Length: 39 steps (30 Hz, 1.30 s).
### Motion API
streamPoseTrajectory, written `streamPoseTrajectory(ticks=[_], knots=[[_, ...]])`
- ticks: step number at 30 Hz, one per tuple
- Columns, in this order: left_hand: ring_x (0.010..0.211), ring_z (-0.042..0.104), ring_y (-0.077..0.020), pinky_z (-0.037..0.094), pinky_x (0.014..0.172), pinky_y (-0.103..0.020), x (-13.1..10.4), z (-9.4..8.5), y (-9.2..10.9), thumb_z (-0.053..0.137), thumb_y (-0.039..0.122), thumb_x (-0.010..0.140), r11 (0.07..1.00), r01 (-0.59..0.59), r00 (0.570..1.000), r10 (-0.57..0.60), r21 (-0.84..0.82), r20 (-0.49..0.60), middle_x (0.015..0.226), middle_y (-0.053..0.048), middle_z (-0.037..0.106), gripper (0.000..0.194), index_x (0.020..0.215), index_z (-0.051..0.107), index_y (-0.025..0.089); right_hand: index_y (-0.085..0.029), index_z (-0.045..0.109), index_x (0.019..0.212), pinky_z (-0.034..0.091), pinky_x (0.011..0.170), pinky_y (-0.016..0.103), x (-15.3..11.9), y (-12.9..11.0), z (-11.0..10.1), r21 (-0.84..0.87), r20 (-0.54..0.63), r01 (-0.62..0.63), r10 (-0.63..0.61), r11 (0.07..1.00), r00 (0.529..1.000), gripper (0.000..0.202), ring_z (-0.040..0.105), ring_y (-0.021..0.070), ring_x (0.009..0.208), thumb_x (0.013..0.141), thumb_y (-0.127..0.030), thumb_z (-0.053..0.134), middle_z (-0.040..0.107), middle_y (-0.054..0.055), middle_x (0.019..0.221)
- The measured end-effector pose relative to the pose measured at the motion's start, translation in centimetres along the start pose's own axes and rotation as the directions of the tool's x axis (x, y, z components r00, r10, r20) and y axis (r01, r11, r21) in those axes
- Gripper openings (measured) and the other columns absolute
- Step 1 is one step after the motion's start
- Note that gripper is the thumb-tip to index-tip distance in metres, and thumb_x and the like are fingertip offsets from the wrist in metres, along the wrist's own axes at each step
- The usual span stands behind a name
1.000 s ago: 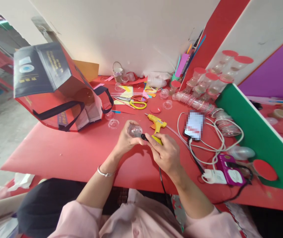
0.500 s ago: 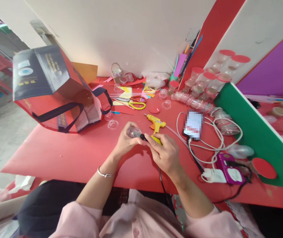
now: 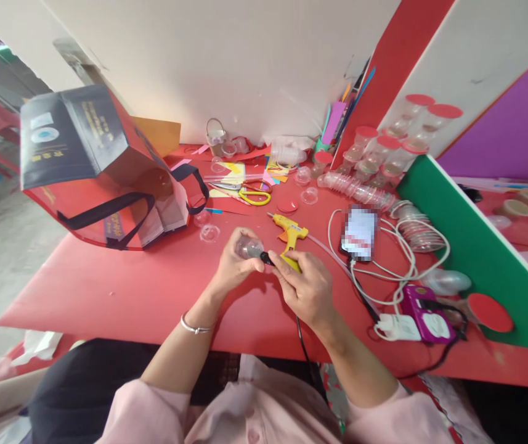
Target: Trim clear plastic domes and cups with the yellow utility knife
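Observation:
My left hand (image 3: 233, 262) is closed round a small clear plastic cup (image 3: 244, 246), its mouth turned towards the right. My right hand (image 3: 307, 287) pinches a small black-handled tool (image 3: 266, 258) with a flat greyish end, which looks like a small knife. That end reaches to the cup, and I cannot tell whether it is inside or in front of it. Just beyond my right hand lies a yellow glue gun (image 3: 291, 229), its handle partly hidden by my fingers. Clear plastic lids (image 3: 209, 233) lie left of the cup.
A red and dark bag (image 3: 101, 179) stands at the left. Scissors (image 3: 254, 196) and paper scraps lie at the back. On the right are a phone (image 3: 360, 234), looped white cables, a purple power strip (image 3: 430, 317), stacked plastic cups (image 3: 360, 190) and red-lidded containers (image 3: 386, 148) by a green divider (image 3: 476, 240).
The view has shifted very slightly. Both hands keep their grip, and the cup and black-handled tool stay almost in place.

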State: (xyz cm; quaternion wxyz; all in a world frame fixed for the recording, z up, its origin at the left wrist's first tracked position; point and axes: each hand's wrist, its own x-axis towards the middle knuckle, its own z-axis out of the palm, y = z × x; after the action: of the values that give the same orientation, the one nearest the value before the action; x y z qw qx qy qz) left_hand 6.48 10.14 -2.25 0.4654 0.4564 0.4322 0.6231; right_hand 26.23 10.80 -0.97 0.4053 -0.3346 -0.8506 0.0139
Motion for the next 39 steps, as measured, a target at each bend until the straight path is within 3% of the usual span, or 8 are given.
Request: streamPoseTrajectory(ticks=[8, 29, 39], knots=[[0.075, 0.057, -0.0133, 0.047, 0.069, -0.025, 0.02, -0.01, 0.11, 0.094, 0.061, 0.043, 0.998, -0.004, 1.0, 0.005, -0.062, 0.03, 0.093, -0.002, 0.065, 0.082, 0.104, 0.055, 0.022, -0.035, 0.064, 0.138, 0.051, 0.088, 0.032, -0.11, -0.14, -0.01, 0.075, 0.029, -0.027, 0.025, 0.997, 0.999, 0.045, 0.065, 0.0178, 0.096, 0.095, -0.023, 0.066, 0.069, 0.006, 0.105], [0.072, 0.058, -0.0126, 0.048, 0.066, -0.024, -0.15, 0.0, 0.34, 0.094, 0.062, 0.045, 0.998, 0.014, 0.999, -0.011, -0.069, 0.048, 0.092, -0.003, 0.066, 0.076, 0.097, 0.057, 0.021, -0.035, 0.064, 0.138, 0.052, 0.088, 0.032, -0.1, -0.23, -0.07, 0.07, 0.03, -0.034, 0.032, 0.997, 0.999, 0.043, 0.064, 0.018, 0.095, 0.096, -0.023, 0.064, 0.069, 0.006, 0.105], [0.072, 0.057, -0.0127, 0.047, 0.067, -0.025, -0.21, 0.39, -0.25, 0.092, 0.064, 0.048, 0.998, -0.02, 1.0, 0.02, -0.059, -0.011, 0.091, -0.002, 0.065, 0.073, 0.097, 0.057, 0.022, -0.035, 0.064, 0.138, 0.051, 0.086, 0.032, -0.25, -0.36, 0.18, 0.023, 0.017, -0.044, 0.043, 0.999, 0.999, 0.044, 0.064, 0.0181, 0.094, 0.096, -0.024, 0.065, 0.069, 0.006, 0.104]])
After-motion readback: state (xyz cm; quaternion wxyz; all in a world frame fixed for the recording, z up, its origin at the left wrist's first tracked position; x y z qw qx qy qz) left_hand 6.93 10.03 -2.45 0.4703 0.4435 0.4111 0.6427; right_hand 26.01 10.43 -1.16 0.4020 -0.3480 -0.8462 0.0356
